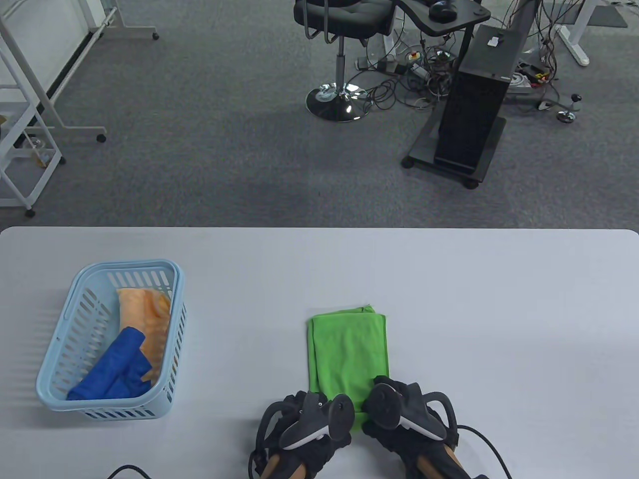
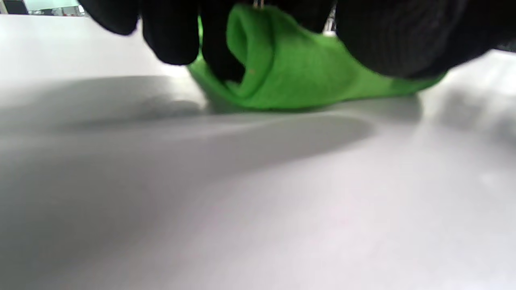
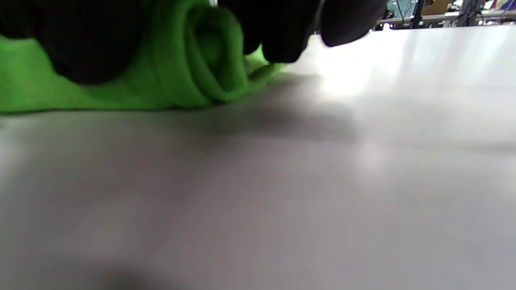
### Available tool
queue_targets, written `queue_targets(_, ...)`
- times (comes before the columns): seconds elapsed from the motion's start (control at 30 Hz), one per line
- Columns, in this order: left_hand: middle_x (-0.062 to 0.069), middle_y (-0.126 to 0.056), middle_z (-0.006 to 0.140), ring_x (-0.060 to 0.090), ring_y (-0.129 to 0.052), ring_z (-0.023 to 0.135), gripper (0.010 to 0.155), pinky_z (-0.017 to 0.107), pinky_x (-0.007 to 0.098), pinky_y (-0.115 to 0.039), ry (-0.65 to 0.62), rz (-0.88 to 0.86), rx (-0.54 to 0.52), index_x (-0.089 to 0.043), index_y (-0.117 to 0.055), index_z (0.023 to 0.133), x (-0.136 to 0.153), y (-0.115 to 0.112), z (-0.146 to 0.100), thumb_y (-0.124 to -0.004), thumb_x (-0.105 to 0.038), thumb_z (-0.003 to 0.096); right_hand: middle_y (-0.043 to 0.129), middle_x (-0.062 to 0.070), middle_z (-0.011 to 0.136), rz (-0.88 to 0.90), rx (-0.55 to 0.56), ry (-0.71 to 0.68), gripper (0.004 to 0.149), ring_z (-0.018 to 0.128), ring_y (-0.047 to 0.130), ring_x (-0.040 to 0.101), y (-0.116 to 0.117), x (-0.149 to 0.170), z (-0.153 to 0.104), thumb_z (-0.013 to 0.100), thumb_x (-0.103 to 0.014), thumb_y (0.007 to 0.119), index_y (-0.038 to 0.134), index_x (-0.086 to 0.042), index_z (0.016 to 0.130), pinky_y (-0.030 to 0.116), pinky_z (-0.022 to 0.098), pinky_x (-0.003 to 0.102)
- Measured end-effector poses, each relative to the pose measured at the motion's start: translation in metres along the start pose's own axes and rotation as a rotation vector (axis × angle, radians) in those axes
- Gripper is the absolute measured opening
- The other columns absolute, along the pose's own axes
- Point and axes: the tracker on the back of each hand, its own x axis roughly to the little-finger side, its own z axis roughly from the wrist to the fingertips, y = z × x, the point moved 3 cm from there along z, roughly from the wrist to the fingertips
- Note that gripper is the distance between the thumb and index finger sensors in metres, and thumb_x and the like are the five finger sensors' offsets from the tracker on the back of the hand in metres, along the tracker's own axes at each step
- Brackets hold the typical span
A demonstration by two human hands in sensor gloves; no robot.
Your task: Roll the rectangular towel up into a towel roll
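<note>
Green towel (image 1: 348,349), folded into a long strip, lies on the grey table (image 1: 449,299) at lower centre of the table view, its far end flat and its near end hidden under the two gloved hands at the bottom edge. The table view shows only the trackers on the backs of the left hand (image 1: 312,421) and right hand (image 1: 402,411), side by side over the towel's near edge; the fingers cannot be seen there. The wrist views supply what that view lacks. In the left wrist view, at upper centre, the near edge of the towel (image 2: 282,68) is lifted and curled over into a first loose turn, with the left hand (image 2: 209,36) curled round it: the fingers (image 2: 219,52) press into the open end of the fold and the thumb lies across the cloth at upper right. In the right wrist view, at upper left, the rolled end of the towel (image 3: 201,60) shows its spiral layers, and the right hand (image 3: 169,36) clasps it, thumb on the cloth at left and fingers (image 3: 278,36) curled over the roll. At the left of the table view a light blue basket (image 1: 75,359) holds an orange cloth (image 1: 147,319) and a blue cloth (image 1: 117,371), well apart from the towel.
</note>
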Motion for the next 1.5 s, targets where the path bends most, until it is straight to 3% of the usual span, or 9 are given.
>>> queue_targets(0.23, 0.009, -0.07, 0.099, 0.039, -0.068, 0.092, 0.074, 0.068, 0.063, -0.055, 0.003, 0.153, -0.022, -0.028, -0.066, 0.1, -0.007, -0.004, 0.002, -0.084, -0.054, 0.0333, 0.052, 0.009, 0.102, 0.049, 0.01, -0.009, 0.052, 0.092, 0.064, 0.032, -0.002, 0.004, 0.001, 0.032, -0.043, 0.076, 0.085, -0.022, 0.079, 0.055, 0.069, 0.059)
queue_targets(0.57, 0.002, -0.083, 0.091, 0.033, -0.079, 0.085, 0.052, 0.066, 0.06, -0.061, -0.013, 0.065, -0.167, -0.031, -0.088, 0.086, -0.004, 0.005, 0.0, -0.081, -0.041, 0.0355, 0.051, 0.008, 0.1, 0.016, 0.023, -0.011, 0.053, 0.093, 0.061, 0.032, -0.002, 0.006, 0.0, 0.032, -0.049, 0.07, 0.085, -0.025, 0.077, 0.054, 0.069, 0.058)
queue_targets(0.7, 0.002, -0.092, 0.082, 0.03, -0.086, 0.081, 0.053, 0.065, 0.059, -0.065, -0.023, 0.037, -0.194, -0.03, -0.088, 0.087, -0.001, 0.007, 0.001, -0.081, -0.04, 0.0349, 0.043, 0.01, 0.102, -0.007, -0.001, -0.007, 0.062, 0.094, 0.058, 0.032, -0.003, 0.003, -0.004, 0.033, -0.048, 0.073, 0.064, -0.031, 0.091, 0.052, 0.07, 0.058)
queue_targets(0.77, 0.003, -0.095, 0.078, 0.03, -0.089, 0.077, 0.063, 0.064, 0.059, -0.066, -0.025, 0.011, -0.202, -0.039, -0.069, 0.096, 0.001, 0.008, 0.001, -0.083, -0.039, 0.0347, 0.04, 0.01, 0.102, 0.015, 0.019, 0.001, 0.066, 0.094, 0.057, 0.032, -0.006, 0.004, -0.004, 0.032, -0.047, 0.075, 0.056, -0.03, 0.093, 0.051, 0.07, 0.058)
queue_targets(0.83, 0.002, -0.095, 0.077, 0.03, -0.089, 0.077, 0.066, 0.064, 0.059, -0.066, -0.019, -0.01, -0.196, -0.043, -0.059, 0.096, 0.003, 0.009, 0.001, -0.084, -0.039, 0.0351, 0.042, 0.009, 0.101, 0.036, 0.06, 0.007, 0.062, 0.094, 0.059, 0.031, -0.009, 0.006, -0.003, 0.032, -0.043, 0.077, 0.058, -0.029, 0.089, 0.052, 0.07, 0.058)
queue_targets(1.03, 0.004, -0.096, 0.08, 0.033, -0.087, 0.08, 0.052, 0.064, 0.06, -0.065, 0.021, 0.016, -0.207, -0.037, -0.078, 0.087, 0.004, 0.007, 0.003, -0.082, -0.043, 0.0363, 0.047, 0.009, 0.102, -0.02, 0.018, 0.008, 0.055, 0.094, 0.061, 0.032, -0.006, 0.009, -0.002, 0.034, -0.044, 0.074, 0.074, -0.026, 0.085, 0.054, 0.069, 0.058)
queue_targets(1.2, 0.01, -0.085, 0.095, 0.037, -0.079, 0.087, 0.051, 0.066, 0.061, -0.061, 0.047, 0.018, -0.177, -0.038, -0.087, 0.09, 0.006, 0.009, 0.003, -0.08, -0.044, 0.0399, 0.041, 0.011, 0.104, -0.088, -0.062, 0.022, 0.072, 0.097, 0.055, 0.035, 0.0, 0.006, -0.001, 0.028, -0.052, 0.079, 0.066, -0.023, 0.093, 0.05, 0.07, 0.06)
queue_targets(1.4, 0.015, -0.057, 0.109, 0.043, -0.057, 0.097, 0.076, 0.07, 0.065, -0.047, 0.043, 0.054, 0.008, -0.035, -0.062, 0.106, 0.005, -0.005, 0.004, -0.081, -0.056, 0.0355, 0.04, 0.013, 0.104, -0.09, -0.078, 0.038, 0.075, 0.097, 0.054, 0.036, 0.004, 0.005, 0.002, 0.028, -0.049, 0.083, 0.063, -0.022, 0.095, 0.05, 0.07, 0.06)
queue_targets(1.5, 0.014, -0.048, 0.109, 0.041, -0.055, 0.096, 0.078, 0.07, 0.064, -0.047, 0.028, 0.124, -0.014, -0.031, -0.057, 0.106, -0.003, -0.006, 0.006, -0.082, -0.054, 0.0353, 0.044, 0.012, 0.104, -0.073, -0.058, 0.04, 0.071, 0.096, 0.057, 0.035, 0.004, 0.004, 0.002, 0.03, -0.047, 0.081, 0.065, -0.021, 0.093, 0.052, 0.07, 0.059)
